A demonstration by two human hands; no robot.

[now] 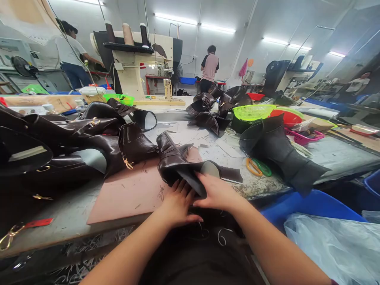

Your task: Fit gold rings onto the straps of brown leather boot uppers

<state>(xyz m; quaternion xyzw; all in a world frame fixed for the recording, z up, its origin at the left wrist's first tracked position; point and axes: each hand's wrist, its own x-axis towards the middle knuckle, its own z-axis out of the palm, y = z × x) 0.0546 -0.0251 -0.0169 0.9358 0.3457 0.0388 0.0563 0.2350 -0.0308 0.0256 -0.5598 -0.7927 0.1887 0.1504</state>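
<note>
A dark brown leather boot upper (175, 160) lies on a pink cutting mat (130, 194) at the near edge of the worktable. My left hand (177, 204) rests on its near edge with fingers stretched flat against the leather. My right hand (218, 192) presses on the grey inner lining of its opening, fingers curled over the edge. Both hands touch the same piece.
A heap of brown boot uppers (68, 142) with gold buckles fills the left. Another black upper (282, 154) hangs over the right edge beside orange-green scissors (257, 167). Mesh baskets (252, 112), a sewing machine (139, 59) and two people stand behind. A blue bin (308, 206) sits lower right.
</note>
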